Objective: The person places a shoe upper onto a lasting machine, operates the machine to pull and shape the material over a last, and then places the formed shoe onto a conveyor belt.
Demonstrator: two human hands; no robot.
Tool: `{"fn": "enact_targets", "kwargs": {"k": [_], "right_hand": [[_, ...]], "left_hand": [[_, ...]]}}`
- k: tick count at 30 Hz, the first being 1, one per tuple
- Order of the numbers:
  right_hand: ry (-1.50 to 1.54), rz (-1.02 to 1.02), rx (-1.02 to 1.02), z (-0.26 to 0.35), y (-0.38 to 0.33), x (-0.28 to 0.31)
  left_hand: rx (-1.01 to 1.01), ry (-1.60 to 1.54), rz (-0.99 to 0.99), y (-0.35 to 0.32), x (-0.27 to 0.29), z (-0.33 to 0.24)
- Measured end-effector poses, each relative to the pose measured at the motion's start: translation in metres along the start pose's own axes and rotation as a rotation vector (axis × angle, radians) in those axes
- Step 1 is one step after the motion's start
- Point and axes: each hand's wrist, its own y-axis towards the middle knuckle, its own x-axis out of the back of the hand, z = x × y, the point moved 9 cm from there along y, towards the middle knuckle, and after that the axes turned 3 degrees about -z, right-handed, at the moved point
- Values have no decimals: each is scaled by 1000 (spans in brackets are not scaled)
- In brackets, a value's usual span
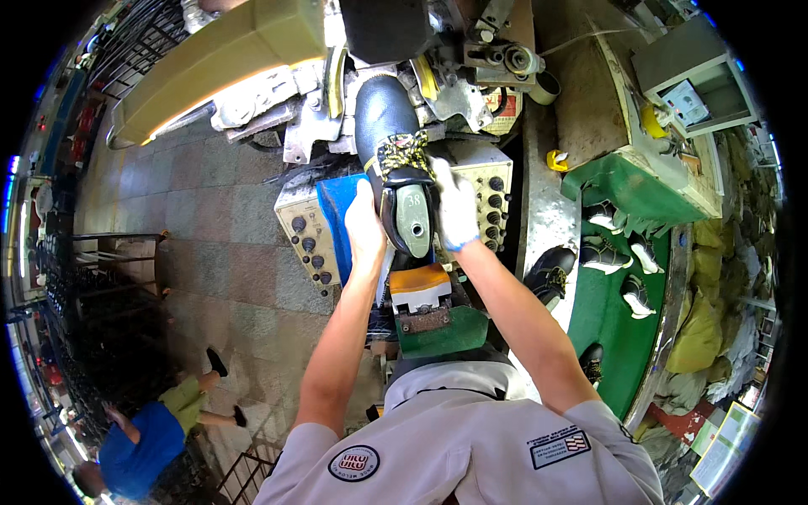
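A black leather shoe (385,114) with black-and-yellow laces sits toe-away on a grey-green shoe last (413,220), its toe between the metal jaws (429,99) of a machine. My left hand (364,224), bare, grips the heel side of the shoe from the left, thumb along the upper; most of its fingers are hidden beneath. On the opposite side my right hand (455,207), in a white glove, is closed against the shoe near the laces. Just below the heel is a machine rest with an orange-brown pad (419,279).
Control boxes with black knobs (308,244) (495,200) flank the shoe. At right, a green conveyor (619,337) carries several black shoes; another shoe (551,273) lies on its metal edge. A yellow lamp hood (227,63) hangs at upper left. A person in blue (151,442) walks at lower left.
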Motion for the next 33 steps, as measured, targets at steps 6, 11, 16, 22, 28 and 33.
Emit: {"fn": "enact_targets", "kwargs": {"k": [6, 11, 16, 22, 28, 33], "right_hand": [[173, -111, -43, 2, -72, 140], [-4, -240, -133, 10, -122, 190], [50, -162, -120, 26, -115, 189], [1, -8, -69, 57, -124, 143], [-96, 280, -36, 95, -191, 42], [131, 412, 43, 97, -195, -6]], "left_hand": [[-81, 725, -95, -99, 67, 144], [54, 613, -28, -108, 72, 247], [-16, 602, 22, -89, 52, 210], [108, 732, -232, -152, 114, 107], [-172, 966, -364, -215, 92, -128], [-598, 1073, -147, -263, -31, -208]]}}
